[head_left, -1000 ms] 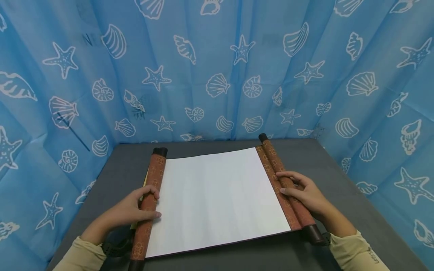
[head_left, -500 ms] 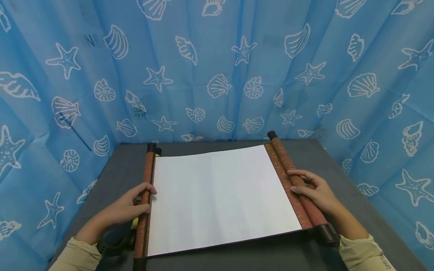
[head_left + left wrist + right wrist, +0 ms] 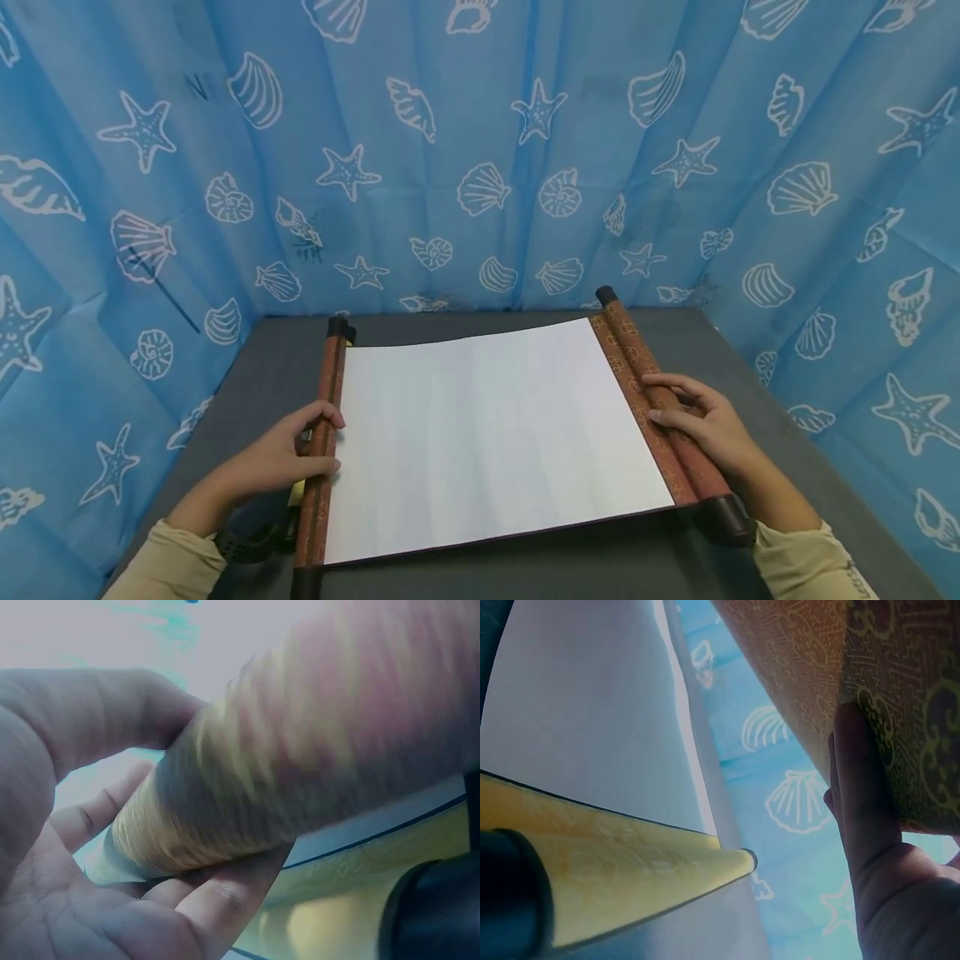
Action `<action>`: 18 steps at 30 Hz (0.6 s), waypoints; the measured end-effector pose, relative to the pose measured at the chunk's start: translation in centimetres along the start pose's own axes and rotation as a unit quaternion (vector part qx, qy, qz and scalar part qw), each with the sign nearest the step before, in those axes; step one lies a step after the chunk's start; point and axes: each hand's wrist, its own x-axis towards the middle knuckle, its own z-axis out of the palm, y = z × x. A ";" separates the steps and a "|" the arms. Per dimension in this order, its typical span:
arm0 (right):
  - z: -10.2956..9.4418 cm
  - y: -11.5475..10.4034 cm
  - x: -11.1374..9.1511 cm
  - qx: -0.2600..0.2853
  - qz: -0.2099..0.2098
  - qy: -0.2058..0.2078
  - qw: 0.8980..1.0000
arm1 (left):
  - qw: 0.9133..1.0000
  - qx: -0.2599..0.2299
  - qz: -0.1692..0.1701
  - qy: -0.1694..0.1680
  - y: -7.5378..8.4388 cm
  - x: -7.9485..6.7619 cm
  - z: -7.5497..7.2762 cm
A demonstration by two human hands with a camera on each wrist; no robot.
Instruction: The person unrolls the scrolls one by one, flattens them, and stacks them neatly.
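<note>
A scroll with a blank white sheet (image 3: 495, 425) lies spread between two reddish-brown patterned rolls with dark end knobs. My left hand (image 3: 288, 450) grips the left roll (image 3: 311, 525), thumb and fingers around it. In the left wrist view that roll (image 3: 300, 742) is blurred and crosses the palm. At the other side my right hand (image 3: 708, 421) holds the right roll (image 3: 697, 467), which leans to the left at its far end. Its patterned surface (image 3: 795, 652) rests against the fingers in the right wrist view. The scroll's right side is lifted above the table.
A yellow roll with a black end (image 3: 645, 885) shows low in the right wrist view; a bit of yellow peeks out beside the left roll in the head view. The grey table (image 3: 480, 575) meets a blue shell-print curtain (image 3: 450, 150) at back and sides.
Both hands have drawn apart: the right roll has moved right and the left roll slightly left. The left roll has turned, and a wider stretch of white sheet shows.
</note>
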 end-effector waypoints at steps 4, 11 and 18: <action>-0.8 0.4 0.3 -0.021 0.007 0.012 1.000 | 0.999 -0.048 -0.006 -0.018 -0.1 0.0 -0.5; -1.6 1.2 0.4 -0.056 0.002 0.029 0.998 | 0.997 -0.066 -0.010 -0.028 0.0 0.3 -0.8; -1.8 1.1 0.3 -0.063 0.012 0.034 0.997 | 0.999 -0.037 0.005 -0.012 -0.3 0.6 -0.9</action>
